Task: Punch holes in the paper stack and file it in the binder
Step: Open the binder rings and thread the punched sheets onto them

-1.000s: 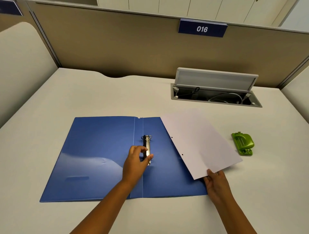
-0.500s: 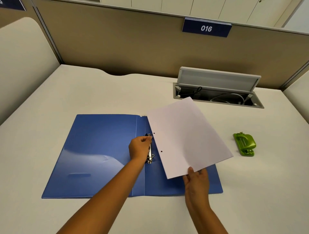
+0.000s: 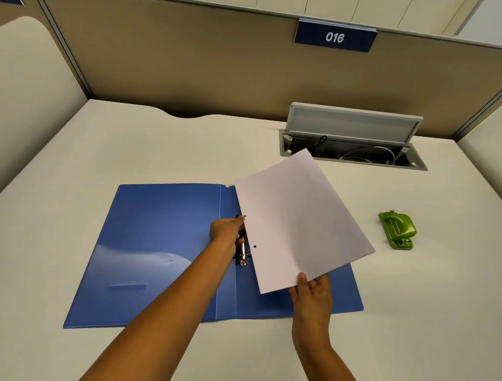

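Sign text: "016", white slanted numerals.
Sign carrier: dark blue plate (image 3: 335, 37) fixed at the top edge of the beige partition (image 3: 190, 62) behind the desk.
Second plate: a dark blue corner (image 3: 11, 2) shows at the upper left frame edge; no characters visible on it.
Blue binder (image 3: 163, 244): no legible text or brand.
Paper stack (image 3: 301, 217): blank face, no print visible.
Green hole punch (image 3: 398, 230): no readable marking at this resolution.

Two bare forearms, left hand (image 3: 227, 230) and right hand (image 3: 312, 292) without sleeves, gloves, rings, watches or other jewellery.
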### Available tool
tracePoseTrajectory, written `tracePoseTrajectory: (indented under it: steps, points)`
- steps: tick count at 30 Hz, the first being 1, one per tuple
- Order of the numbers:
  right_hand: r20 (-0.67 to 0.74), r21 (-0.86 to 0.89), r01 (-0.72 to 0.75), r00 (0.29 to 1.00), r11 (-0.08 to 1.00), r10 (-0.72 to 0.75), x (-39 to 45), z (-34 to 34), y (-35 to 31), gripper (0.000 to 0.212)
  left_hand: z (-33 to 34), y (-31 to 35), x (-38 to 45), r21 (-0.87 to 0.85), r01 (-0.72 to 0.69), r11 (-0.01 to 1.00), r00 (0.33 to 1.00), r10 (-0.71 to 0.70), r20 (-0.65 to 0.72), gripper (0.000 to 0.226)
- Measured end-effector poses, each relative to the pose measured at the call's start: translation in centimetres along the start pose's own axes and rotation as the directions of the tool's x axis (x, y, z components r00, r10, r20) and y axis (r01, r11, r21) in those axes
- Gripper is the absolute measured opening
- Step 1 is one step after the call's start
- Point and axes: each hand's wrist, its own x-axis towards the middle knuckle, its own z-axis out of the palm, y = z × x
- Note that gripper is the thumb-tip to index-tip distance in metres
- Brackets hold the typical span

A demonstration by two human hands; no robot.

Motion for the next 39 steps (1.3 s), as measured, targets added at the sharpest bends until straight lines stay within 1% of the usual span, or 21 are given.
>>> tracePoseTrajectory:
  steps: [13, 18, 21, 25, 30, 33, 35, 37, 39]
  points:
    - [-0.004, -0.022, 0.002, 1.000, 1.000, -0.002, -0.4, 0.6, -0.3, 0.042, 0.1, 0.2, 1.4, -0.001, 0.089, 0.996, 0.996, -0.089, 0.010, 0.027]
    - [-0.019, -0.058, 0.009, 1.000, 0.998, -0.010, -0.5, 0.1, -0.2, 0.042, 0.3, 0.5, 1.4, 0.032, 0.108, 0.994, 0.993, -0.109, 0.039, 0.024]
    - [-0.014, -0.067, -0.003, 1.000, 0.998, 0.002, -0.7, 0.1, -0.2, 0.042, 0.3, 0.3, 1.4, 0.004, 0.130, 0.992, 0.990, -0.130, 0.053, 0.022]
    - [-0.012, -0.072, -0.010, 1.000, 0.997, 0.009, -0.6, 0.3, -0.2, 0.035, 0.2, 0.4, 1.4, -0.021, 0.161, 0.987, 0.985, -0.159, 0.073, 0.018]
    - [-0.013, -0.074, -0.031, 0.999, 0.997, 0.030, -0.5, 0.1, -0.4, 0.036, 0.5, 0.6, 0.8, -0.024, 0.187, 0.982, 0.976, -0.183, 0.120, 0.014]
    - [-0.001, -0.026, -0.099, 0.995, 0.995, 0.099, -0.4, -0.1, -0.6, 0.041, 0.4, 0.6, 0.6, 0.012, 0.151, 0.988, 0.982, -0.151, 0.112, 0.018]
    - [0.020, 0.032, -0.146, 0.989, 0.989, 0.146, -0.4, -0.3, -0.9, 0.040, 0.1, 0.6, 0.5, 0.051, 0.092, 0.994, 0.989, -0.098, 0.112, 0.018]
    - [0.038, 0.072, -0.173, 0.985, 0.982, 0.171, -0.5, -0.4, -1.2, 0.039, -0.5, 0.3, 0.1, 0.119, -0.022, 0.993, 0.997, 0.012, 0.077, 0.011]
    - [0.041, 0.085, -0.189, 0.982, 0.978, 0.186, -0.5, -0.4, -1.1, 0.037, -1.2, -0.2, -0.6, 0.246, -0.184, 0.952, 0.983, 0.183, 0.028, 0.010]
